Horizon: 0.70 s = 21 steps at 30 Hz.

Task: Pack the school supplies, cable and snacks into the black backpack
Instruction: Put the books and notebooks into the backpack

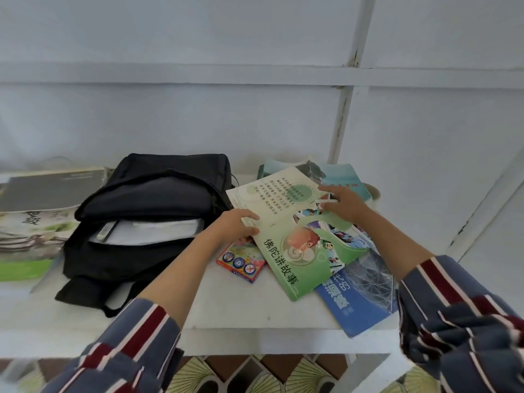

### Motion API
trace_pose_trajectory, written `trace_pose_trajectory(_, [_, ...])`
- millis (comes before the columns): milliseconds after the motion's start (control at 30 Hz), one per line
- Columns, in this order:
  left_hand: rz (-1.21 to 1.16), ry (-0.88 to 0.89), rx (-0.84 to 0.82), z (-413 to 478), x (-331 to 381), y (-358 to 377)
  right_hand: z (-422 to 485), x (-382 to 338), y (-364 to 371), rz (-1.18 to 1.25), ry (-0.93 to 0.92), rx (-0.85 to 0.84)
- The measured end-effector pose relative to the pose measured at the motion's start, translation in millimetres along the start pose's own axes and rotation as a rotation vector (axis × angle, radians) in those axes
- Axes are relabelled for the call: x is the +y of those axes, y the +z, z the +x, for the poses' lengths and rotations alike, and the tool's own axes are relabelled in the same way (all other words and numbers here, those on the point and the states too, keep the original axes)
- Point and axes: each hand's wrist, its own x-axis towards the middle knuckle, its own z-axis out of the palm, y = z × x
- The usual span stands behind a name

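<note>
The black backpack (147,211) lies unzipped on the white shelf, with white papers showing inside its mouth. To its right a green picture book (286,251) lies open, cover up, on a pile of books. My left hand (239,224) grips the book's left edge near the spine. My right hand (341,205) rests on the book's far right part, fingers spread over a torn patch. A small red box (241,260) lies partly under the green book. A blue book (360,296) sticks out beneath it at the front right.
More books (337,174) lie behind the green one. A stack of books and a grey folder (37,211) fills the shelf's left end. The white shelf (232,313) ends at a front edge near me, with patterned floor tiles below. A white upright post (343,114) stands behind.
</note>
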Motion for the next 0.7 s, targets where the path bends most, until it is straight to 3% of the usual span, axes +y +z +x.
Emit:
trace_pose_trajectory(367, [-0.249, -0.014, -0.026, -7, 10, -20, 3, -6, -25, 0.328, -0.024, 0.134])
trace_pose_trajectory(567, [-0.26, 0.2, 0.026, -21, 26, -43, -2, -27, -54, 0.501, -0.136, 0.197])
trace_pose_trajectory(700, [-0.378, 0.304, 0.181, -29, 32, -56, -9, -44, -74, 0.589, -0.244, 0.193])
